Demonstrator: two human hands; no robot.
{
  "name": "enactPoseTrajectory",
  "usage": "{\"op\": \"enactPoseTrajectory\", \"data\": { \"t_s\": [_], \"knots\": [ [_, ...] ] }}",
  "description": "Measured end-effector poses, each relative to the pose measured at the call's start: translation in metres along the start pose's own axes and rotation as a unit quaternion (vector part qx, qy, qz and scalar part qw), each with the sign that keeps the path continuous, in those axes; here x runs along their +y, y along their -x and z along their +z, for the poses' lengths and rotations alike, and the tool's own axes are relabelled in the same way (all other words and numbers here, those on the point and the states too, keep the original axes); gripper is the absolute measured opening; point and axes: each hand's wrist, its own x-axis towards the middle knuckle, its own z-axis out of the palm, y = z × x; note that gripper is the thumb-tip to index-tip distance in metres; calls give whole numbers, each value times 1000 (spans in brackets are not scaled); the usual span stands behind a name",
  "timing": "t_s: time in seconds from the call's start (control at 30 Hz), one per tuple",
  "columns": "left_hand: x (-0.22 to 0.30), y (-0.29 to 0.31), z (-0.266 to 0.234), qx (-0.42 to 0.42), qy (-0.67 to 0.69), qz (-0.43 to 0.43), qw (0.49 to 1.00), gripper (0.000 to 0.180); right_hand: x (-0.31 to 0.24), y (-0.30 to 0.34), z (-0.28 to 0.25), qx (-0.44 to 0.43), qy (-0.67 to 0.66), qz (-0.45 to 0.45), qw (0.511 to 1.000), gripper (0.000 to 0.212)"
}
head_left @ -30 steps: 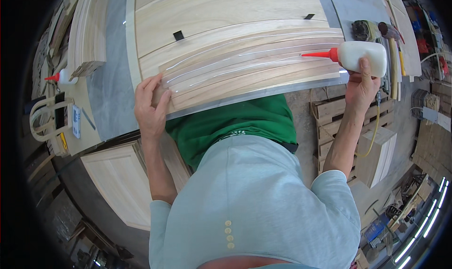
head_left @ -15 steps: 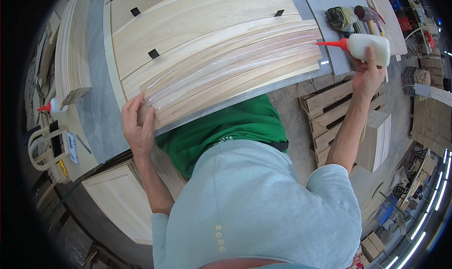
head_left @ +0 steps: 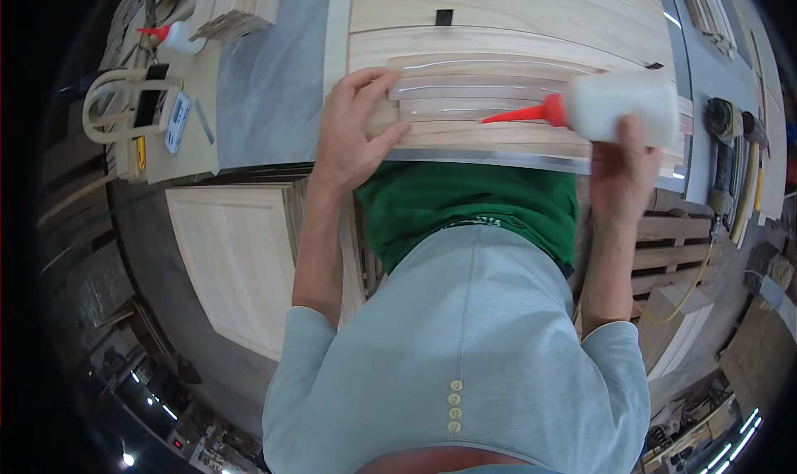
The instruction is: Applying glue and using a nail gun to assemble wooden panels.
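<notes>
Three glue-beaded wooden strips lie just right of my left hand, fingers spread; I'd brace their ends, evenly pressing the squeeze bottle my right hand grips.

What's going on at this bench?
A person's right hand holds a white squeeze bottle, its red spout pointing left over a row of pale wood strips. The left hand is at the strips' left ends, thumb and fingers spread. Shiny lines, probably glue, run along three strips; the one nearest the person shows none. I can't tell whether the tip touches the wood. A second bottle lies off to the left.
</notes>
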Motion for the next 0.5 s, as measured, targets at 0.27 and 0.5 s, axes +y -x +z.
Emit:
{"op": "enactPoseTrajectory", "data": {
  "t_s": [0.27,0.5],
  "knots": [
    [-3,2,-3,-8,10,-4,1000,53,34,11,58,-143,-6,60,988,48],
    [-5,1,-2,-8,17,4,1000,53,22,5,43,-112,15,34,993,45]
  ]
}}
